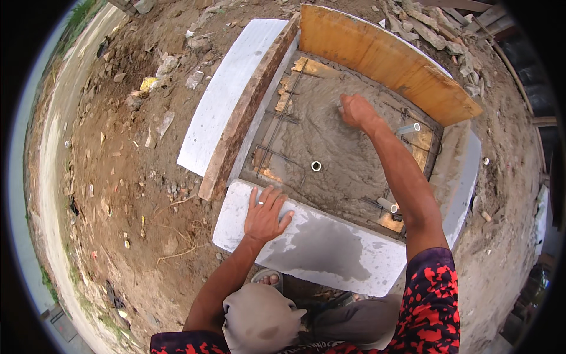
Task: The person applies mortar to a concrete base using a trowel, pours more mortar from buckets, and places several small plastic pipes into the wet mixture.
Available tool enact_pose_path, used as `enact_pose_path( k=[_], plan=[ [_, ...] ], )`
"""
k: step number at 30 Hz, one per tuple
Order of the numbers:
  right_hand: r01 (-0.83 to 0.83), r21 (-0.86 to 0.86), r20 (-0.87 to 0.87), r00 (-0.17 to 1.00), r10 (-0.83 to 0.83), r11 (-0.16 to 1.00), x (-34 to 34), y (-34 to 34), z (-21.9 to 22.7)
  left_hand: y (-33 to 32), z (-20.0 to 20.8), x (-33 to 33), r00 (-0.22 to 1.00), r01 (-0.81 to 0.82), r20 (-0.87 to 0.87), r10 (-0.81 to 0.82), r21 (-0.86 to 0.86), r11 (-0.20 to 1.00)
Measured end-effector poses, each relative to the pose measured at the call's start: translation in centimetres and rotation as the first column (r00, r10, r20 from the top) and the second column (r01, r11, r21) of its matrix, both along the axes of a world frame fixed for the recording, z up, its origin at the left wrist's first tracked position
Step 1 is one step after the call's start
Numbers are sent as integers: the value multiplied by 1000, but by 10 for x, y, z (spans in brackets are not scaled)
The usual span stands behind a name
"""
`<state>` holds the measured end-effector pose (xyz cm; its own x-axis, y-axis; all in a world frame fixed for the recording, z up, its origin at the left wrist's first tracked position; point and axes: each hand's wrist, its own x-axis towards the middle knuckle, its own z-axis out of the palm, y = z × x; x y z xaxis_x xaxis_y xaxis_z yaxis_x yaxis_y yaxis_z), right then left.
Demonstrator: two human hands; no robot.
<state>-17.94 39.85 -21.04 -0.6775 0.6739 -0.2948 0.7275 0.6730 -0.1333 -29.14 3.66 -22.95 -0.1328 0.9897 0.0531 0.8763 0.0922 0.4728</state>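
Observation:
My left hand (266,215) rests flat, fingers spread, on the pale lightweight block (383,259) along the near side of a formwork box; a ring is on one finger. A dark wet patch marks that block. Across the box my right hand (356,112) is curled low against the wet grey concrete (348,183). Whatever its fingers may hold is hidden from this view. A short pipe end (316,166) pokes up near the middle of the concrete. Two more pipe stubs, one farther (410,128) and one nearer (387,205), lean at the right side. Thin rebar (273,135) shows along the left.
A plywood board (377,53) stands upright along the far side. A rough timber plank (250,112) and a white block (227,88) line the left edge; another block (463,177) borders the right. Rubble (421,29) lies beyond, and littered dirt (130,194) stretches left.

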Motion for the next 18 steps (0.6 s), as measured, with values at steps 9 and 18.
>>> enact_pose_path(
  k=[9,18],
  plan=[
    [-12,39,-2,1000,12,999,4,-7,13,-8,8,-5,1000,0,6,0,21,1000],
    [-135,8,137,982,132,991,-5,-14,46,-15,9,-12,1000,-7,11,7,18,1000]
  ],
)
